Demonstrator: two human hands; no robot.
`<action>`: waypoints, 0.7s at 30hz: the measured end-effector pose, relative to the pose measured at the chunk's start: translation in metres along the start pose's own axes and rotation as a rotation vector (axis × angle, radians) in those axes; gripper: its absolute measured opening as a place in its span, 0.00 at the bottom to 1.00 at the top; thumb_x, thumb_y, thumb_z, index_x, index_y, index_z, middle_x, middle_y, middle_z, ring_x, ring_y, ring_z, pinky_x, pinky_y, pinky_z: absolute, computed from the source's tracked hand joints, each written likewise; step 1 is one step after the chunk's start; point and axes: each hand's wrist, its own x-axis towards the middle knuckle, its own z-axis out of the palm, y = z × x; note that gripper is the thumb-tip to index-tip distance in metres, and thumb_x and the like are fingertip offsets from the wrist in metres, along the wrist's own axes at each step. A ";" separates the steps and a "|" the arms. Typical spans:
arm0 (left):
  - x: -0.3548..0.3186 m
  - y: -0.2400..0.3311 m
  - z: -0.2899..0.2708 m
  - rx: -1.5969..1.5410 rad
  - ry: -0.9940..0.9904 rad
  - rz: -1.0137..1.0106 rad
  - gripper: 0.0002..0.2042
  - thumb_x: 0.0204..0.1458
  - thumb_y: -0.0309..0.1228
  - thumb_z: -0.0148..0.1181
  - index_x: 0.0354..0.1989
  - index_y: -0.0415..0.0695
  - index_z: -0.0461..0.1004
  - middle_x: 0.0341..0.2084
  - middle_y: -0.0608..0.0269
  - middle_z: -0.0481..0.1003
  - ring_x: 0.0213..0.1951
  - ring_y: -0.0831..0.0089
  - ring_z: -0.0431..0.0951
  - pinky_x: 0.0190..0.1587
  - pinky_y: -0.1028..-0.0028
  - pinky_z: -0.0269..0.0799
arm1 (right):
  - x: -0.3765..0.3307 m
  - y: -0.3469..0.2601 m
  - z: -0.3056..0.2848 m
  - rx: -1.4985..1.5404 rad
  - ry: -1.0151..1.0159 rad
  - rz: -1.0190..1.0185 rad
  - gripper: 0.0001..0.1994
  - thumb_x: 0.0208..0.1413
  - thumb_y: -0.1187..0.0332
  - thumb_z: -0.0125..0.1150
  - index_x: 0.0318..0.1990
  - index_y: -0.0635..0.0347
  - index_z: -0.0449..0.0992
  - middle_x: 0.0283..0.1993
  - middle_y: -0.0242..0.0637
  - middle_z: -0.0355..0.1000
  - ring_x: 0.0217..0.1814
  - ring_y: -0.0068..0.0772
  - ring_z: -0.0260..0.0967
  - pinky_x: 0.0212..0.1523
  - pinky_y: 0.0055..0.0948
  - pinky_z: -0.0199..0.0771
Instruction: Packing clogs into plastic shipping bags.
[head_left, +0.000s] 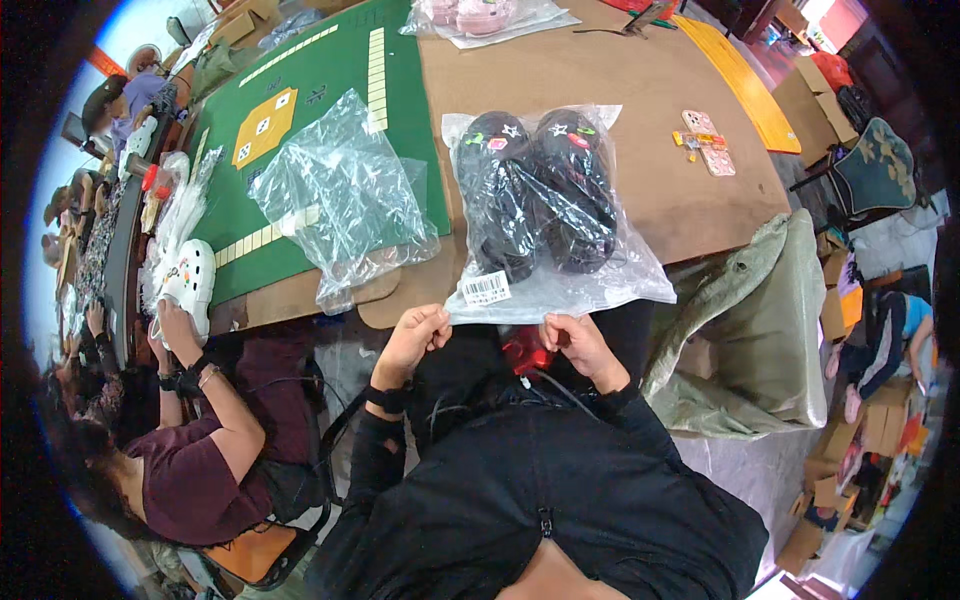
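A clear plastic bag [640, 278] lies on the table in front of me. Inside is a pair of black clogs [497, 200] with small charms on their toes, side by side and toes pointing away. A white barcode label [487, 289] is on the bag's near left corner. My left hand [410, 346] pinches the bag's near edge just below that label. Farther right along the same edge, my right hand [582, 350] grips it between thumb and fingers. To the left, a crumpled clear bag [345, 195] rests partly on a green mat [405, 60].
A pink phone [717, 160] and a small yellow packet [697, 141] lie at the table's right. Bagged pink clogs [475, 14] are at the far edge. An open woven sack [765, 370] stands right of me. At left, a co-worker holds a white clog [190, 285].
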 end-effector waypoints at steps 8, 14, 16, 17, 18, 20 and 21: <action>-0.002 -0.004 -0.016 -0.287 0.071 0.092 0.14 0.58 0.31 0.48 0.20 0.45 0.61 0.13 0.68 0.60 0.16 0.81 0.57 0.19 0.81 0.51 | -0.008 0.006 -0.013 0.097 0.062 0.006 0.18 0.59 0.64 0.48 0.16 0.58 0.63 0.19 0.34 0.63 0.24 0.26 0.57 0.27 0.24 0.56; 0.005 -0.008 -0.015 -0.352 0.196 0.095 0.14 0.60 0.32 0.45 0.20 0.46 0.59 0.14 0.65 0.62 0.17 0.78 0.60 0.18 0.80 0.53 | -0.012 0.005 -0.005 0.060 0.064 -0.003 0.18 0.61 0.62 0.45 0.18 0.57 0.64 0.20 0.33 0.63 0.23 0.24 0.57 0.27 0.22 0.56; 0.007 -0.007 -0.009 -0.386 0.237 0.121 0.13 0.60 0.33 0.44 0.21 0.46 0.58 0.16 0.64 0.64 0.17 0.79 0.60 0.18 0.80 0.53 | -0.011 0.004 -0.001 0.088 0.031 -0.006 0.18 0.62 0.61 0.44 0.19 0.57 0.64 0.21 0.34 0.64 0.23 0.24 0.57 0.27 0.22 0.57; 0.008 -0.007 -0.006 -0.423 0.277 0.142 0.13 0.60 0.33 0.44 0.22 0.46 0.58 0.19 0.62 0.66 0.17 0.79 0.61 0.18 0.80 0.54 | -0.011 0.004 0.000 0.072 0.034 0.002 0.18 0.62 0.61 0.44 0.20 0.57 0.64 0.21 0.34 0.64 0.23 0.24 0.57 0.27 0.22 0.57; 0.009 -0.008 -0.005 -0.421 0.275 0.146 0.13 0.60 0.33 0.44 0.22 0.46 0.58 0.19 0.62 0.66 0.17 0.79 0.61 0.18 0.80 0.54 | -0.011 0.003 0.001 0.055 0.040 0.009 0.18 0.63 0.61 0.43 0.20 0.58 0.65 0.21 0.34 0.64 0.23 0.24 0.57 0.27 0.22 0.57; 0.011 -0.011 -0.005 -0.482 0.301 0.170 0.13 0.61 0.35 0.43 0.23 0.45 0.59 0.26 0.56 0.72 0.19 0.77 0.62 0.18 0.79 0.54 | -0.011 0.004 0.003 0.018 0.047 -0.018 0.18 0.63 0.61 0.43 0.22 0.58 0.66 0.21 0.35 0.64 0.23 0.23 0.58 0.27 0.22 0.57; 0.012 -0.011 0.000 -0.546 0.271 0.202 0.17 0.62 0.42 0.42 0.27 0.42 0.62 0.31 0.51 0.74 0.22 0.74 0.68 0.19 0.78 0.60 | -0.010 0.004 0.003 0.024 0.073 -0.016 0.18 0.63 0.61 0.42 0.22 0.59 0.66 0.21 0.35 0.65 0.23 0.23 0.58 0.27 0.22 0.58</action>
